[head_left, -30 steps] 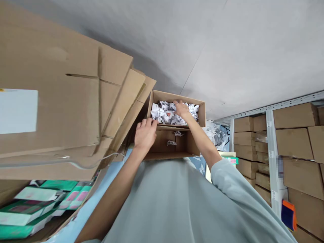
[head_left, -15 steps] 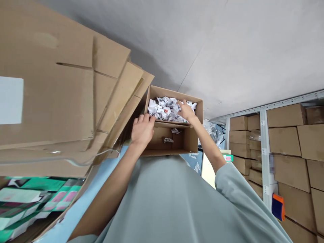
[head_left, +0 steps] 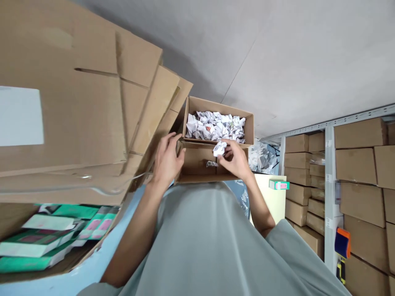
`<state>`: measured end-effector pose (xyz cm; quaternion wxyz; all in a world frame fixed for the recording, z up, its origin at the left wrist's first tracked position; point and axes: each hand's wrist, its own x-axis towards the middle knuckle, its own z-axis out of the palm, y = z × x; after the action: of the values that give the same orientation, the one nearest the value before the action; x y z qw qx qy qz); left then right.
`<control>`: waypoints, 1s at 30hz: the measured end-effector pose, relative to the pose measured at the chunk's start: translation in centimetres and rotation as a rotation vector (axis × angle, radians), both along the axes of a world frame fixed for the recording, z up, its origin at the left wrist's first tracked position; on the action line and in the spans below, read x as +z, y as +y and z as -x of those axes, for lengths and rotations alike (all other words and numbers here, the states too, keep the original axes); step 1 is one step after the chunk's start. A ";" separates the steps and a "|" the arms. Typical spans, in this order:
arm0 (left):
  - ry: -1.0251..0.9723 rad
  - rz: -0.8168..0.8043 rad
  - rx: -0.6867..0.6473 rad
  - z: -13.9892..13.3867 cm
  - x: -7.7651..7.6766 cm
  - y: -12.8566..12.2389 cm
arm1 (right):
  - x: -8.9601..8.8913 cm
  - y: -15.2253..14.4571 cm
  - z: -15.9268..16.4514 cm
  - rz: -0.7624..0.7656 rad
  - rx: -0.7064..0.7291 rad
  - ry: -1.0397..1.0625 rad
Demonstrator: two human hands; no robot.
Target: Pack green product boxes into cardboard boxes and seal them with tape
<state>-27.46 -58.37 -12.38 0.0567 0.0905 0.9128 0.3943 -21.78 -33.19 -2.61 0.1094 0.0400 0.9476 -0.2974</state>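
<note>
A crumpled ball of white paper (head_left: 219,149) is pinched in the fingers of my right hand (head_left: 236,159), over the nearer cardboard box (head_left: 197,162). That box is open, and a scrap of crumpled paper (head_left: 211,163) lies inside it. Behind it, a second open cardboard box (head_left: 251,130) is filled with crumpled paper (head_left: 220,125). My left hand (head_left: 168,159), thumb and fingers apart, is at the left corner of the boxes; whether its fingertips touch the cardboard I cannot tell.
Large flattened cartons (head_left: 92,111) stand at the left. Below them, green and white packages (head_left: 70,226) lie in a carton. Stacked boxes fill a metal shelf (head_left: 330,164) at the right. A heap of crumpled paper (head_left: 262,158) and a small green box (head_left: 279,184) lie nearer.
My right hand has come out of the filled box toward me with a paper ball. My left hand has opened and shifted slightly off the box edge.
</note>
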 end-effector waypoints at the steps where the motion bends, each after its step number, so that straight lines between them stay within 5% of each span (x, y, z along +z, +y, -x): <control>1: -0.025 -0.026 0.031 -0.6 -0.2 -0.3 | -0.5 -0.9 -0.7 0.043 0.024 -0.027; 6: -0.118 -0.069 0.085 -3.7 -1.4 -1.8 | -3.3 -2.6 -2.9 0.058 0.039 -0.129; 14: -0.230 -0.002 0.026 -6.8 -2.6 -4.2 | -5.5 5.5 -9.3 -0.384 -0.552 -0.009; 20: -0.301 0.020 -0.055 -6.4 -2.9 -4.6 | -7.7 5.9 -13.2 -0.464 -0.768 0.079; 25: -0.274 0.098 -0.135 -5.7 -3.1 -4.8 | -7.3 4.3 -15.4 -0.342 -0.762 -0.079; 30: -0.198 0.133 -0.206 -6.7 -1.9 -3.6 | -5.3 4.9 -20.8 -0.293 -0.836 0.032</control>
<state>-20.78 -61.94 -14.31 0.1922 0.1402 0.9128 0.3319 -0.95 -28.28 -7.86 -0.0418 0.4305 0.8837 -0.1791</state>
